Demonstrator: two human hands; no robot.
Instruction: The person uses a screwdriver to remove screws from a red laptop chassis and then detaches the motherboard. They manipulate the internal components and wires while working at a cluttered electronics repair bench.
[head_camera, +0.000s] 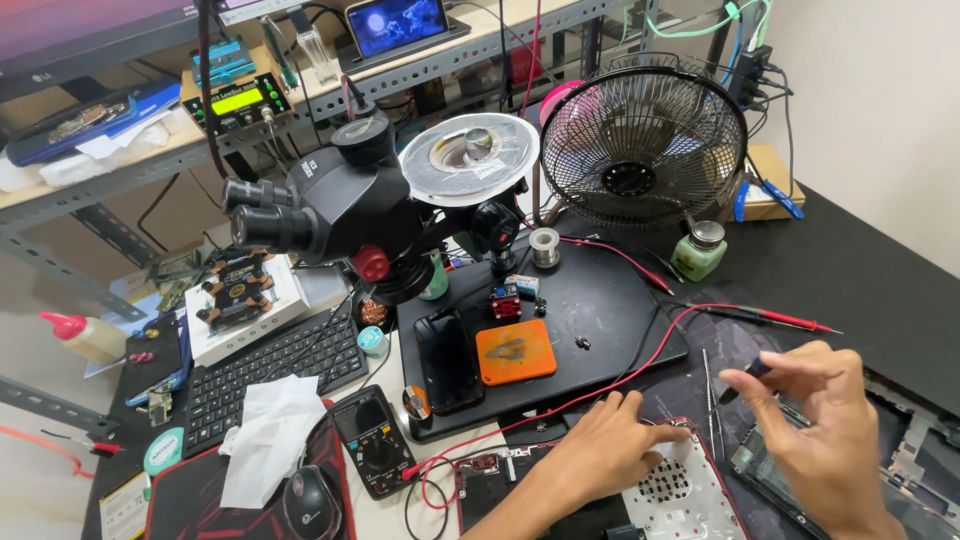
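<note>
While our right hand (815, 425) pinches a small dark slender tool (752, 372) between thumb and fingertips, our left hand (605, 450) rests flat, fingers loosely spread, on the opened pale laptop base with its round perforated vent (668, 487). We judge the tool light and stiff (easy to fumble), best held near its tip; the shell looks rigid but fragile, best gripped by its edges.
</note>
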